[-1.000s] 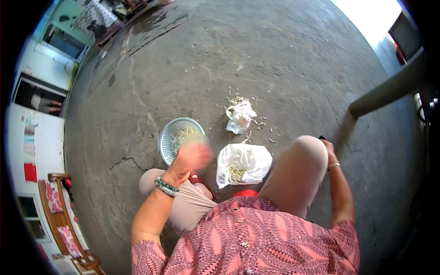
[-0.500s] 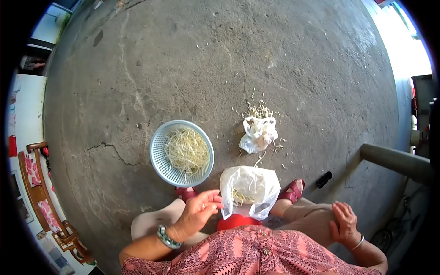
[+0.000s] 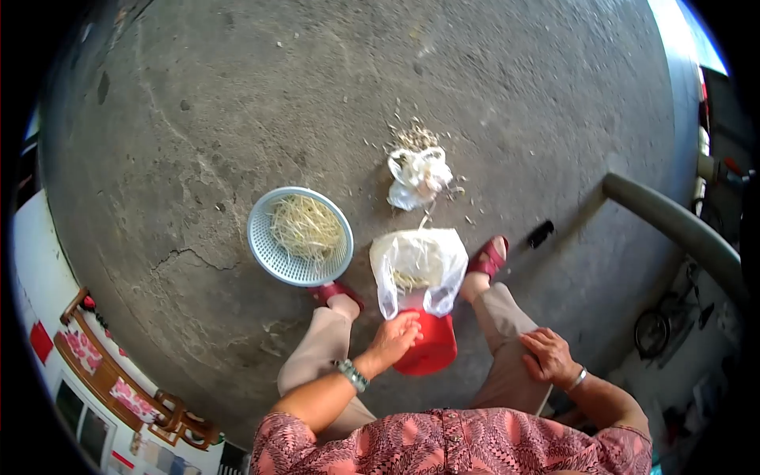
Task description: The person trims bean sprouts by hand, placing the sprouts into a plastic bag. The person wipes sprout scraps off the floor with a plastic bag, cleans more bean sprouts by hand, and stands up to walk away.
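My left hand (image 3: pixel 390 342), with a beaded bracelet, is at the left side of a red plastic container (image 3: pixel 427 348). Its fingers are curled together beside a handle of the white plastic bag (image 3: pixel 435 245); what they hold, if anything, is hidden. Some pale sprouts (image 3: pixel 408 280) lie in the open bag. My right hand (image 3: pixel 550 356) rests on my right knee, fingers apart and nothing held. A light blue colander (image 3: pixel 265 255) to the left holds a heap of pale sprouts (image 3: pixel 306 227).
A crumpled white bag (image 3: pixel 419 176) lies on the concrete floor (image 3: pixel 237 95) beyond the open bag, with small scraps (image 3: pixel 416 134) around it. A black object (image 3: pixel 541 234) and a thick grey pole (image 3: pixel 673 218) are to the right. A wooden bench (image 3: pixel 103 384) stands at lower left.
My left hand has gone from above the colander to the red container. My right hand stays on my right knee. The view has tilted down and shifted, showing more of the container.
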Action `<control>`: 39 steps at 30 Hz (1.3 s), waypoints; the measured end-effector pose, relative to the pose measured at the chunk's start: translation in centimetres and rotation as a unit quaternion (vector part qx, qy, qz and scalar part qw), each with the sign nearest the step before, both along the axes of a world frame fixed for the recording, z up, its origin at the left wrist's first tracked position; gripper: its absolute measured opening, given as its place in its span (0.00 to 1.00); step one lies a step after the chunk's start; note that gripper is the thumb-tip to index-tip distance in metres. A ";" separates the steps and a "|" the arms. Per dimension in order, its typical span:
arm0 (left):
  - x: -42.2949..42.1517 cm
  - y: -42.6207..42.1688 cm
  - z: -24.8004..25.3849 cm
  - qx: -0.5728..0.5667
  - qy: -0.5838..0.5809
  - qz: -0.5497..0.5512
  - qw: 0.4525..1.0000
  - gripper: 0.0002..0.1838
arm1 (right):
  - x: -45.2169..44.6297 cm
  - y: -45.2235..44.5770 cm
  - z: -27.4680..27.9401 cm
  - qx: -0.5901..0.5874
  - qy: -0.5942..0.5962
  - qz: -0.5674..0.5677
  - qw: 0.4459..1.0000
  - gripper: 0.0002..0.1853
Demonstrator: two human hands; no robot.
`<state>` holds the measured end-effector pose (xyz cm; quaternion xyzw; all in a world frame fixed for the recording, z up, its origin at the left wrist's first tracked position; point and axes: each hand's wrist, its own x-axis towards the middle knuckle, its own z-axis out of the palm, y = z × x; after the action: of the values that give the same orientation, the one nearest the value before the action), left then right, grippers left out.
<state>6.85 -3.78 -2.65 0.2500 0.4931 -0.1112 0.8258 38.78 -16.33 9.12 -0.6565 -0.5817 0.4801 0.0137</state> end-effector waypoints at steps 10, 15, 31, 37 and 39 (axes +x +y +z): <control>-7.0 -8.4 2.6 0.117 0.132 -0.181 0.968 0.22 | -4.1 -6.7 1.2 -0.063 -0.055 -0.087 0.993 0.23; -5.7 -3.1 12.6 0.159 0.145 -0.061 0.975 0.20 | -4.1 -7.6 3.2 -0.044 -0.167 -0.103 0.980 0.26; -24.6 -4.9 28.7 0.226 0.350 -0.083 0.905 0.12 | 4.5 -18.0 11.6 -0.187 -0.099 -0.349 0.913 0.12; -19.9 4.4 23.4 0.252 0.156 -0.048 0.954 0.13 | 2.6 -26.5 17.4 -0.196 -0.169 -0.452 0.854 0.16; -17.2 7.1 24.9 0.230 0.139 -0.085 0.959 0.16 | -0.7 -31.9 21.7 -0.203 -0.199 -0.466 0.838 0.17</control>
<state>-10.35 3.28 22.24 0.4560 0.5926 -0.0979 0.6567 38.09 -48.19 30.79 -0.9194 -0.0861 0.3835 -0.0139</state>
